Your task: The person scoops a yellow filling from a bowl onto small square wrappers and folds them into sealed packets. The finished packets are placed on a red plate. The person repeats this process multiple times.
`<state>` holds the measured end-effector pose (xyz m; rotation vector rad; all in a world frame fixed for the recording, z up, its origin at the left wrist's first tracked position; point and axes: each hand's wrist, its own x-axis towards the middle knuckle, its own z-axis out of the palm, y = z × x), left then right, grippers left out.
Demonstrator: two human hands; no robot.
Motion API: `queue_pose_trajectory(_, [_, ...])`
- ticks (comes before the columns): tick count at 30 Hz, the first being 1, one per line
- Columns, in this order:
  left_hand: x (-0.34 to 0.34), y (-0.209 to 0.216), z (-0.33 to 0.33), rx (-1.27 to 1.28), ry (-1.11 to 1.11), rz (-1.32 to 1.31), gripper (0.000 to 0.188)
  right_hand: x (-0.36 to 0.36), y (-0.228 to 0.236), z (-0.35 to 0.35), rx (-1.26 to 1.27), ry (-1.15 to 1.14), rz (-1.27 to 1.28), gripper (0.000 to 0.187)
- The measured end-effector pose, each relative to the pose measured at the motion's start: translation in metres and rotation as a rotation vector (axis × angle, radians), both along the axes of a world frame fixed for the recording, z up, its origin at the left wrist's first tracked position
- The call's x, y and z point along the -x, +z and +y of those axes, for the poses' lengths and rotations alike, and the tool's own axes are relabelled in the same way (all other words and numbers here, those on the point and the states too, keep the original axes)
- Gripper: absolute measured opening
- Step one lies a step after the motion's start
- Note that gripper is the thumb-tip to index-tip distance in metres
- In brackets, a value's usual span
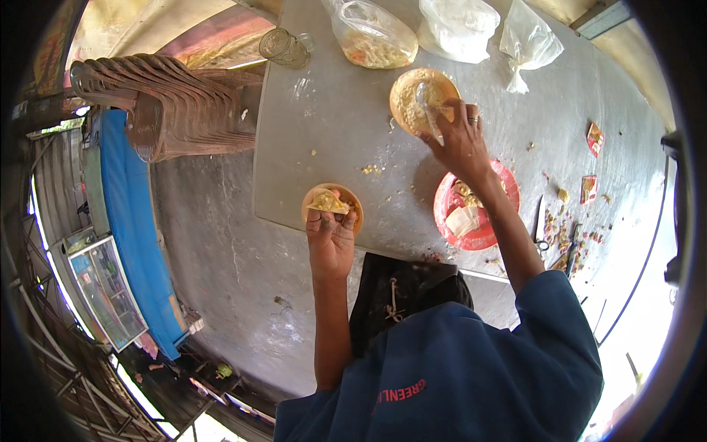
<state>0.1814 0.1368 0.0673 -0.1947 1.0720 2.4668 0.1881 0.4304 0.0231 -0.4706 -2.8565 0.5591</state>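
My left hand [329, 239] pinches a pale, folded wrapper [322, 209] with yellowish filling on it. It is over, or at the near rim of, a small orange bowl [358, 219] that has reddish bits inside. Farther off to the right, my right hand [462, 144] reaches into a larger orange bowl [402, 96] of pale, crumbly stuff. Its fingers are closed on a clear, elongated thing [427, 99], whose exact kind I cannot make out. Under my right forearm is a pink-red plate [440, 193] bearing white wrapper squares [462, 220] and some filling.
Clear bags [375, 37], one with food, and glass jars [284, 48] line the table's far side. At right lie a knife [540, 221], scissors [573, 247], red packets [595, 138] and scattered scraps. Stacked brown chairs [177, 110] stand beyond the table's left edge.
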Motion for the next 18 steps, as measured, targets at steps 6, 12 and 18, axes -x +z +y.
queue_pose_trajectory(6, [-0.01, -0.006, 0.005, -0.123, 0.091, -0.087, 0.051, -0.012, -0.042, 0.032, -0.017, 0.086, -0.079, 0.045])
queue_pose_trajectory(12, [-0.009, 0.005, 0.011, -0.322, 0.129, -0.098, 0.05, -0.012, -0.028, 0.021, -0.012, 0.074, -0.055, 0.043])
queue_pose_trajectory(18, [-0.013, 0.022, -0.002, -0.401, 0.143, -0.022, 0.047, -0.031, 0.055, -0.026, 0.357, 0.156, 0.171, 0.041])
